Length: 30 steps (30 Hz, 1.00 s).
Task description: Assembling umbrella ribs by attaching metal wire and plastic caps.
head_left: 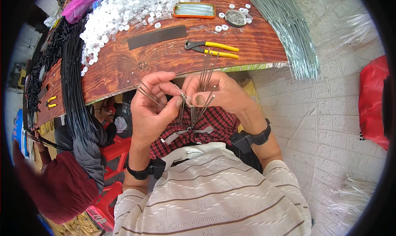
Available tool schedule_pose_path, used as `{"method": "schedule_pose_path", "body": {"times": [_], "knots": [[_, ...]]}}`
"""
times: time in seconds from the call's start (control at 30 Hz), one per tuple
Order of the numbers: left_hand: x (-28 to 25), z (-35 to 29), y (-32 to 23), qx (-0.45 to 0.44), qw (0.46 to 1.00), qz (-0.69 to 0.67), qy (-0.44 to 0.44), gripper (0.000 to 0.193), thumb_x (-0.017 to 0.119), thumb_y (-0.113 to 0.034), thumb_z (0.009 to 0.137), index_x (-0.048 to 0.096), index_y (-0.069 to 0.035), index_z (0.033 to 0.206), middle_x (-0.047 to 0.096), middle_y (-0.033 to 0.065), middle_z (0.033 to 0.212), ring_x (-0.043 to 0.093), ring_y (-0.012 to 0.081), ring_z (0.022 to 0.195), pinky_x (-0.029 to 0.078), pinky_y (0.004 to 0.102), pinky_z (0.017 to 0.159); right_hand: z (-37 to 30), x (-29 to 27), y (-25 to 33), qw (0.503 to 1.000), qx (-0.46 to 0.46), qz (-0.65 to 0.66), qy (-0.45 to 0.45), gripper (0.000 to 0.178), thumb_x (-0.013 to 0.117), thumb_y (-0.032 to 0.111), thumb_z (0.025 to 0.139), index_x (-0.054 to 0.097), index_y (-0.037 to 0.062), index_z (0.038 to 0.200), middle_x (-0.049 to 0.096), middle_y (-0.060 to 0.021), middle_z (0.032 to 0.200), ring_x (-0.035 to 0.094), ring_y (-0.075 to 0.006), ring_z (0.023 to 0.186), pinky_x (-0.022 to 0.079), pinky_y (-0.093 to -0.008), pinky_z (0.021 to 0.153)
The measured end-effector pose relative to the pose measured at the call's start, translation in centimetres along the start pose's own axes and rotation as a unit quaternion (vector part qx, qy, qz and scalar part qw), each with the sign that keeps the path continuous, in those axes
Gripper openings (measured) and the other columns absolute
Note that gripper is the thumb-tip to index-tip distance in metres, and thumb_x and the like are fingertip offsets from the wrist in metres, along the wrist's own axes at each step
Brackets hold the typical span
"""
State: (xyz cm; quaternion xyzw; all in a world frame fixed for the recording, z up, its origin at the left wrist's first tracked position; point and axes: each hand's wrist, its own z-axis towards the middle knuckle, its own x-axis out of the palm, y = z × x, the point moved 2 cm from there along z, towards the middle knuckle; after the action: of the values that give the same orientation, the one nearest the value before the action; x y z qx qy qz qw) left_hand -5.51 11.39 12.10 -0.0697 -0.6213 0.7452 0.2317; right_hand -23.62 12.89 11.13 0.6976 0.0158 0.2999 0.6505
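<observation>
Thin dark metal ribs [206, 73], some with small pale tips, stand bunched in my right hand [226, 93]. Its thumb and fingers press round them just beyond the table's near edge. My left hand [149, 114] pinches a fine pale wire [182, 93] between thumb and forefinger, right beside the right thumb. A few more ribs [150, 94] run across the left palm and fingers. Below the hands, the ribs come together over my lap, on a red and black checked cloth [222, 120]. Where exactly the wire goes round the ribs is too small to make out.
On the wooden table [111, 67] lie yellow-handled pincers [220, 49], a dark flat bar [156, 37], an orange-rimmed tin of wires [194, 10], a round dish [236, 18] and heaped white caps [123, 9]. Long rods [284, 25] overhang the right end. Another person [70, 186] sits at left.
</observation>
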Motion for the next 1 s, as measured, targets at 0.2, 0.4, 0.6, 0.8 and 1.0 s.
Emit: {"method": "schedule_pose_path", "body": {"times": [0.2, 0.4, 0.6, 0.8, 1.0], "knots": [[-0.1, -0.3, -0.2, 0.0, 1.0, -0.021, 0.001, 0.045, 0.061, 0.012, 0.081, 0.045, 0.001, 0.122, 0.063, 0.007, 0.091, 0.059, 0.0065, 0.078, 0.045, 0.0178, 0.064, -0.1, 0.5, -0.4, 0.997, 0.05, 0.056, 0.011, 0.021, 0.07, 0.019, 0.085, 0.064, 0.0021, 0.096, 0.064, 0.0005, 0.088, 0.058, -0.0064, 0.081, 0.047, -0.0214, 0.074], [-1.5, -0.3, 1.3, 0.012, 0.995, -0.096, 0.01, 0.048, 0.063, 0.01, 0.08, 0.043, 0.0, 0.122, 0.063, 0.0083, 0.093, 0.058, 0.0075, 0.078, 0.044, 0.0179, 0.064, 1.1, 1.0, -1.6, 0.995, -0.014, 0.087, -0.043, 0.03, 0.071, 0.032, 0.086, 0.062, 0.0037, 0.087, 0.061, -0.0022, 0.087, 0.056, -0.0104, 0.079, 0.044, -0.0257, 0.072], [-0.4, -0.2, 0.0, -0.016, 0.996, -0.082, -0.005, 0.064, 0.069, 0.006, 0.078, 0.037, 0.0, 0.133, 0.063, 0.0071, 0.094, 0.058, 0.008, 0.081, 0.043, 0.0181, 0.065, 1.7, 0.8, -2.4, 0.994, -0.042, 0.09, -0.05, 0.023, 0.065, 0.025, 0.093, 0.061, 0.0031, 0.098, 0.06, 0.0023, 0.09, 0.053, -0.005, 0.08, 0.044, -0.0217, 0.074], [0.1, 0.1, 0.0, 0.013, 0.996, 0.057, -0.069, 0.071, 0.068, 0.006, 0.076, 0.033, 0.0, 0.138, 0.062, 0.0049, 0.089, 0.057, 0.007, 0.08, 0.043, 0.0182, 0.068, 2.5, 0.4, -2.8, 0.994, -0.057, 0.081, -0.054, 0.024, 0.067, 0.026, 0.092, 0.062, 0.0034, 0.095, 0.06, 0.0018, 0.086, 0.053, -0.005, 0.08, 0.044, -0.0219, 0.073], [-0.1, 0.7, -0.1, -0.027, 0.994, 0.006, -0.104, 0.065, 0.062, 0.008, 0.078, 0.034, 0.001, 0.136, 0.061, 0.0048, 0.087, 0.059, 0.0084, 0.078, 0.048, 0.0217, 0.069, 2.5, 0.9, -2.2, 0.99, -0.013, 0.112, -0.088, 0.025, 0.068, 0.028, 0.091, 0.063, 0.0043, 0.095, 0.059, 0.002, 0.084, 0.051, -0.0057, 0.078, 0.043, -0.0227, 0.071]]}}
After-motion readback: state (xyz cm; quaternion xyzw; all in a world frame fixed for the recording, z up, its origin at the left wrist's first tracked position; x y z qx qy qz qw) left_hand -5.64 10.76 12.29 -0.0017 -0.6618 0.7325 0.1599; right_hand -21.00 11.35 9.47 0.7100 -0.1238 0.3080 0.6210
